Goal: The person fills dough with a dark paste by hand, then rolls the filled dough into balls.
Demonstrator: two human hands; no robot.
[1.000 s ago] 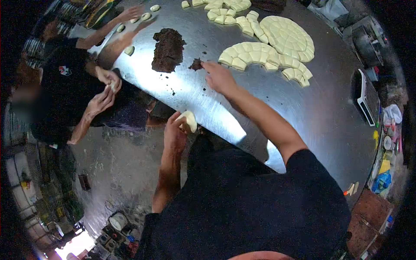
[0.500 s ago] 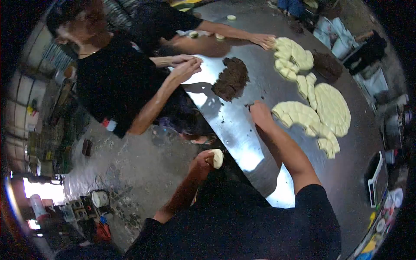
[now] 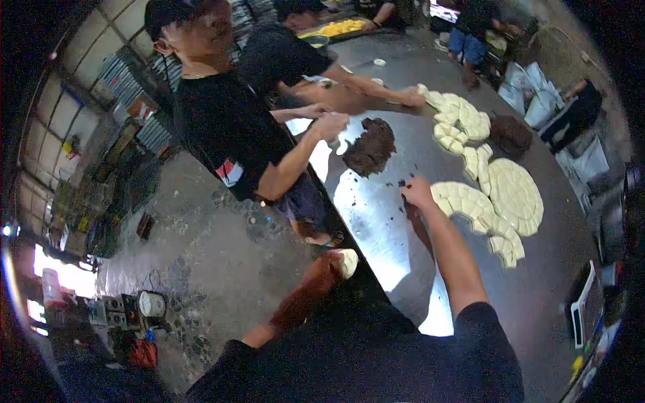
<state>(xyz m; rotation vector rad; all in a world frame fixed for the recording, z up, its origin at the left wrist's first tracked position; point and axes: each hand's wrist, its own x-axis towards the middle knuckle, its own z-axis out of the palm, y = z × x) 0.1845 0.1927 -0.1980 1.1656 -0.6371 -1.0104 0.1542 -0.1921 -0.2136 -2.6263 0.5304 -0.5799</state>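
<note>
Metal sheeting covers the large table (image 3: 537, 269), whose near-left edge runs diagonally above a stained concrete floor (image 3: 215, 228). At least four other people stand or sit around its left and far sides. Two dark brown mounds lie on it: one left of centre (image 3: 371, 148), one farther right (image 3: 510, 134). Cut pale dough forms three main groups: a far cluster (image 3: 463, 117), a curved band (image 3: 470, 205) and, at its right, a round slab (image 3: 514, 197).

Bare metal lies between the curved band and the near edge, and wide open surface stretches right of the dough, toward a white-rimmed device (image 3: 583, 305).

The left hand (image 3: 328, 266) holds one dough piece (image 3: 348, 262), pale, soft-looking and rounded, just off the table's near-left edge. The right hand (image 3: 418, 193) is by dark crumbs (image 3: 402, 183) left of the curved band, fingers bent down; blur hides whether they grip anything.
</note>
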